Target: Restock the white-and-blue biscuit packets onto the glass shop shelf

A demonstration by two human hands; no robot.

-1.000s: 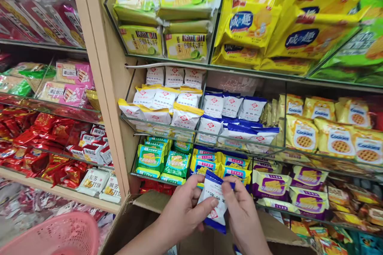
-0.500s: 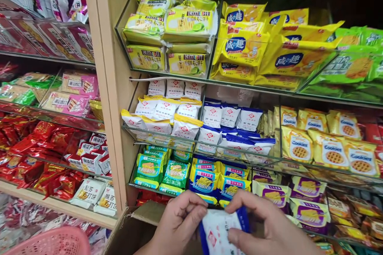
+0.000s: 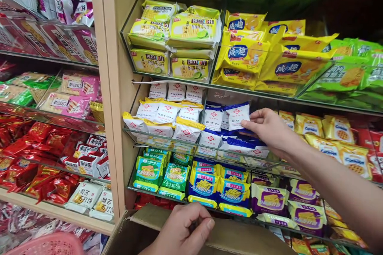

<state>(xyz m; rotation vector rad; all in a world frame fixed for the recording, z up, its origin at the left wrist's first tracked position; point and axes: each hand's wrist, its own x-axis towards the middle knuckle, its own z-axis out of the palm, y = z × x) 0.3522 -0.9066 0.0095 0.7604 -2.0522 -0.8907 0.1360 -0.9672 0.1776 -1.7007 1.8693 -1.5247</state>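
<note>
My right hand [image 3: 266, 129] reaches into the middle shelf and pinches the right edge of a white packet with blue ends [image 3: 237, 116]. That packet is upright, in front of similar blue-edged packets [image 3: 213, 118] in the same compartment. Low in the view, my left hand [image 3: 187, 229] is curled over the cardboard box [image 3: 149, 217], thumb and fingers close together, with nothing visible in it. White packets with yellow ends [image 3: 188, 129] fill the compartment to the left.
Yellow packets [image 3: 239, 51] and lemon biscuit packs [image 3: 193, 28] sit on the shelf above. Green packets [image 3: 148, 171] and purple ones [image 3: 269, 199] lie below. A wooden upright [image 3: 109, 87] divides the shelving. A pink basket [image 3: 50, 245] is at lower left.
My right hand has moved up and away from my left hand, carrying the blue-ended packet to the middle shelf. My left hand has let go of the packet and stays low over the box.
</note>
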